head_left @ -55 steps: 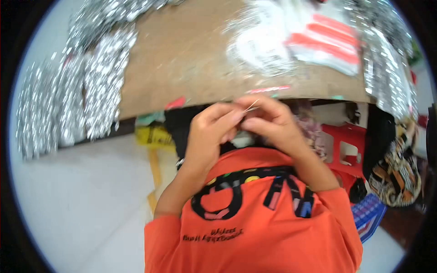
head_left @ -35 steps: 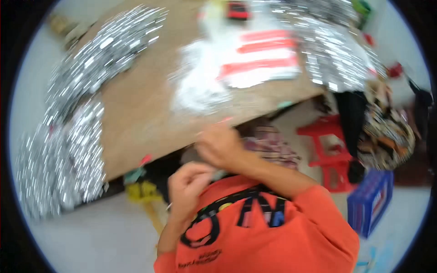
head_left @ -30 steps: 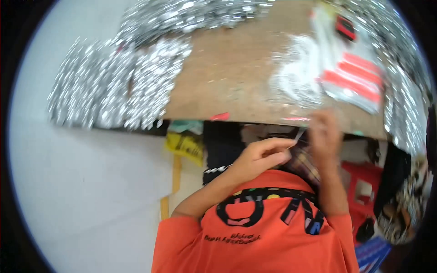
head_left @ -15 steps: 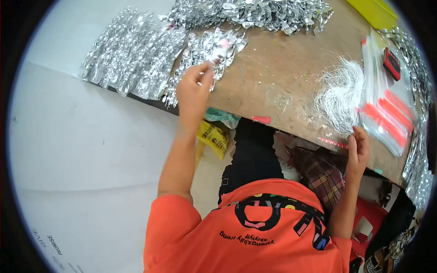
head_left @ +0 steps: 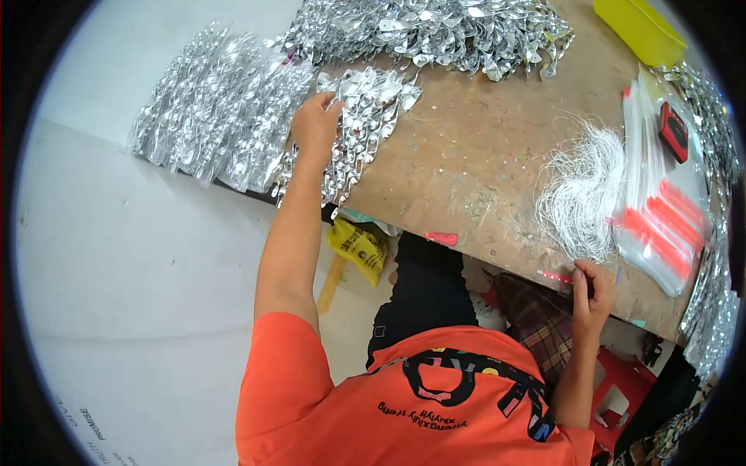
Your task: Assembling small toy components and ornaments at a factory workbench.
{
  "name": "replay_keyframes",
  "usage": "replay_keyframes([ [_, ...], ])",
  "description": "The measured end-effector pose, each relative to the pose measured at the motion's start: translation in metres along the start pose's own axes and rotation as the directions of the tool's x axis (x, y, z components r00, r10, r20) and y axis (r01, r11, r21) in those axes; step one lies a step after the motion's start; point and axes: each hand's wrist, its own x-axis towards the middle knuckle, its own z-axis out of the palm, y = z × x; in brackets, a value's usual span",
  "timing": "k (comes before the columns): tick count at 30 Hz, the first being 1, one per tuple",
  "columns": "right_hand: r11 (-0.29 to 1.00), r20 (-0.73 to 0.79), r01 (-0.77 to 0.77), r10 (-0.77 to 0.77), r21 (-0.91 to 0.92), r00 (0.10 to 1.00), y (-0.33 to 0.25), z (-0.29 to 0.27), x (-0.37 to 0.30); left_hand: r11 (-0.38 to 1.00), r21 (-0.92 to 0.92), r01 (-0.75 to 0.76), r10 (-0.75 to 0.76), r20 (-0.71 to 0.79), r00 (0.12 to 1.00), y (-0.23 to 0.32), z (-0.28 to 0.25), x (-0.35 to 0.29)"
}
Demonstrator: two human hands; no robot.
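Observation:
My left hand [head_left: 315,123] reaches over a small pile of silver strands [head_left: 364,116] strung with shiny teardrop-shaped pieces. Its fingers are bent together at the pile's upper left, seemingly pinching the end of one strand; the fingertips are partly hidden. By the table's front edge is my right hand [head_left: 593,299], thumb and forefinger curled toward each other. Whatever they may hold is too small to make out. Just past its fingertips lie a bundle of white threads [head_left: 579,194] and a narrow red strip with pale dots [head_left: 555,276].
Bagged silver strands [head_left: 221,109] cover the table's left end, and a larger loose heap [head_left: 435,31] lies at the back. On the right are clear plastic bags with red ends [head_left: 660,233], a red-and-black device [head_left: 674,132] and a yellow bin [head_left: 641,33]. More silver strands hang over the right edge.
My left hand has moved left across the small silver pile. My right hand has drawn back toward me, its thumb and forefinger closing together. The whole view has shifted slightly.

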Motion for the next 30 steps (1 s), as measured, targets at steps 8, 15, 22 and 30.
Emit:
replay_keyframes([
  [8, 0.994, 0.006, 0.051, -0.050, -0.096, 0.999, -0.001, 0.001, 0.006, 0.946, 0.059, -0.320, 0.325, -0.128, 0.937, 0.054, 0.024, 0.020],
  [15, 0.990, 0.028, 0.033, -0.030, -0.136, 0.999, -0.004, 0.002, 0.007, 0.917, 0.087, -0.389, 0.396, -0.313, 0.863, 0.080, 0.089, 0.101],
  [22, 0.988, -0.018, 0.025, -0.029, -0.155, 0.999, -0.007, 0.003, 0.008, 0.999, 0.018, -0.032, 0.033, -0.022, 0.999, 0.077, 0.105, 0.125],
  [30, 0.991, -0.089, 0.065, -0.075, -0.116, 0.993, -0.001, 0.007, 0.010, 0.926, -0.307, -0.218, 0.168, -0.181, 0.969, 0.101, 0.052, 0.117],
])
